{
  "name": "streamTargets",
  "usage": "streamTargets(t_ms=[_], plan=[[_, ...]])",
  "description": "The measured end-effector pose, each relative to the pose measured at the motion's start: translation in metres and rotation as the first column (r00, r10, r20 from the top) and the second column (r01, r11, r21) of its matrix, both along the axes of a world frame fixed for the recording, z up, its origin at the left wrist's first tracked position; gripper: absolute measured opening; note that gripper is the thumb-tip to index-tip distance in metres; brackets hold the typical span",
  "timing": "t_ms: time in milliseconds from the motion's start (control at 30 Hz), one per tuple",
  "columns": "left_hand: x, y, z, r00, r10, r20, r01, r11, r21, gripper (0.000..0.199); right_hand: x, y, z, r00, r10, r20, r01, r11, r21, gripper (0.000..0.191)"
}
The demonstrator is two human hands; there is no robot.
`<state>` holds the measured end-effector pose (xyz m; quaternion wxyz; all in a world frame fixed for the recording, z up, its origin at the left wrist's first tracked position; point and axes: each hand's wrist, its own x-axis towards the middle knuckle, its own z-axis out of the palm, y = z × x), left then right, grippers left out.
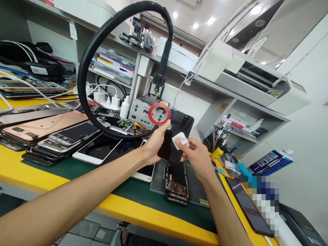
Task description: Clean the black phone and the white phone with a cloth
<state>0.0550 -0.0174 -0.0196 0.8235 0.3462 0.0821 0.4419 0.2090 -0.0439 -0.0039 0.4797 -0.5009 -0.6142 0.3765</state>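
My left hand [155,143] is closed on the edge of a dark phone screen [165,147]. A red tape roll [151,119] shows just beyond its thumb tip; I cannot tell whether the hand touches it. My right hand [197,157] pinches a folded white wipe [180,139] between thumb and fingers, in front of the dark glass. Behind the hands a larger black panel [188,123] stands tilted. Below them, a stack of phone screen assemblies [176,188] lies on a grey perforated mat [196,186].
Stacked phone parts [46,126] and a white-framed screen [96,150] lie to the left on the green mat [133,194]. A black hose [83,68] loops above them, before a control box [139,111]. At right are a dark phone [248,205] and a blue can [271,162].
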Motion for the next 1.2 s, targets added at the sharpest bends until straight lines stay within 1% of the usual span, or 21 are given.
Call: streamTargets(t_ms=[100, 133, 200, 267, 333, 433, 567, 633, 733, 800, 867, 967, 1067, 1200], plan=[[0.002, -0.002, -0.002, 0.995, -0.082, -0.060, 0.082, 0.997, -0.008, 0.064, 0.003, 0.003, 0.003, 0.993, -0.071, -0.099, 0.074, 0.997, 0.024, 0.047], [0.002, -0.002, -0.002, 0.993, -0.095, -0.063, 0.095, 0.995, -0.011, 0.064, 0.004, 0.004, 0.003, 0.990, -0.077, -0.121, 0.081, 0.996, 0.029, 0.048], [0.003, -0.002, -0.003, 0.994, -0.085, -0.066, 0.083, 0.996, -0.023, 0.064, 0.008, 0.006, 0.004, 0.988, -0.071, -0.141, 0.075, 0.997, 0.028, 0.047], [0.002, -0.001, -0.004, 0.995, -0.050, -0.084, 0.047, 0.998, -0.035, 0.063, 0.011, 0.007, 0.004, 0.994, -0.034, -0.108, 0.034, 0.999, -0.006, 0.044], [0.002, 0.000, -0.003, 0.996, -0.009, -0.087, 0.006, 0.999, -0.034, 0.062, 0.014, 0.007, 0.003, 0.999, 0.027, -0.031, -0.029, 0.997, -0.066, 0.044], [0.001, 0.002, -0.003, 0.999, 0.018, -0.043, -0.019, 0.999, -0.027, 0.057, 0.016, 0.005, 0.001, 0.991, 0.107, 0.080, -0.097, 0.988, -0.124, 0.044], [0.001, 0.005, -0.003, 0.996, 0.091, -0.015, -0.091, 0.995, -0.045, 0.056, 0.015, 0.001, -0.002, 0.970, 0.202, 0.134, -0.186, 0.975, -0.118, 0.041], [0.001, 0.007, -0.003, 0.995, 0.095, -0.023, -0.096, 0.994, -0.059, 0.057, 0.014, 0.000, -0.003, 0.967, 0.217, 0.130, -0.207, 0.974, -0.088, 0.043], [0.001, 0.007, -0.005, 0.997, 0.075, -0.014, -0.076, 0.996, -0.055, 0.058, 0.012, 0.002, -0.004, 0.986, 0.150, 0.075, -0.150, 0.989, 0.005, 0.046], [0.001, 0.007, -0.006, 0.998, 0.066, -0.019, -0.067, 0.997, -0.036, 0.060, 0.012, 0.003, -0.004, 0.995, 0.093, 0.025, -0.094, 0.993, 0.069, 0.042], [0.002, 0.006, -0.007, 0.998, 0.044, -0.039, -0.045, 0.999, -0.023, 0.063, 0.011, 0.005, -0.004, 0.998, 0.066, -0.010, -0.064, 0.993, 0.097, 0.038], [0.003, 0.005, -0.008, 0.997, 0.004, -0.072, -0.007, 0.999, -0.036, 0.066, 0.011, 0.008, -0.006, 0.995, 0.047, -0.085, -0.041, 0.997, 0.069, 0.040], [0.003, 0.005, -0.008, 0.996, -0.005, -0.088, -0.001, 0.998, -0.069, 0.064, 0.009, 0.009, -0.007, 0.982, 0.027, -0.186, -0.023, 0.999, 0.024, 0.042], [0.003, 0.005, -0.007, 0.996, 0.021, -0.084, -0.029, 0.995, -0.095, 0.063, 0.008, 0.006, -0.003, 0.973, 0.083, -0.216, -0.094, 0.995, -0.044, 0.038]])
